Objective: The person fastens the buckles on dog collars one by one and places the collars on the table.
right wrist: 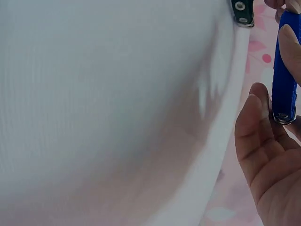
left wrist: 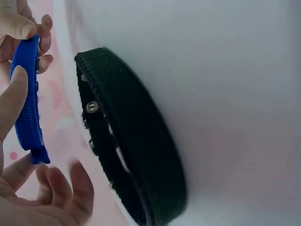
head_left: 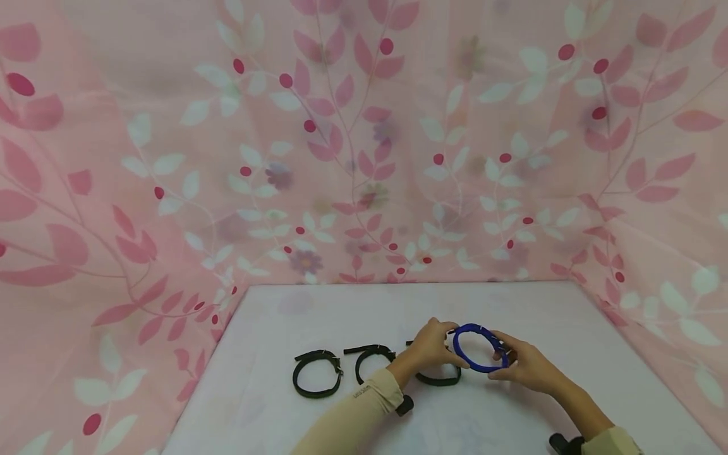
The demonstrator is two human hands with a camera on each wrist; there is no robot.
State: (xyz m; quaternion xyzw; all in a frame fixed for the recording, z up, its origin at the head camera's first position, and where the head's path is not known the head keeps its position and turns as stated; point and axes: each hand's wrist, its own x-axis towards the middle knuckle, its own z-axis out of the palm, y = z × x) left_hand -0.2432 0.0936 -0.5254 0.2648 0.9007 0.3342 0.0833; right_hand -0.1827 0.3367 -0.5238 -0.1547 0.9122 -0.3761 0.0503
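Observation:
Both hands hold a blue collar (head_left: 483, 369), a strap buckled into a ring, raised above the table. My left hand (head_left: 430, 344) grips its left side; in the left wrist view a thumb lies along the blue band (left wrist: 29, 129) near the strap's loose end. On the opposite side my right hand (head_left: 529, 365) pinches the ring near its metal fittings, seen in the right wrist view at the band's lower end (right wrist: 283, 106). Beneath the left hand lies a dark green collar (head_left: 438, 382), partly hidden by that hand; its eyelets and buckle show in the left wrist view.
Two more dark collars lie to the left on the white table (head_left: 273, 316): a fully visible one (head_left: 315, 394) and a middle one (head_left: 359, 368) partly covered by the left forearm. Pink leaf-patterned cloth (head_left: 352, 189) surrounds the table at the back and sides.

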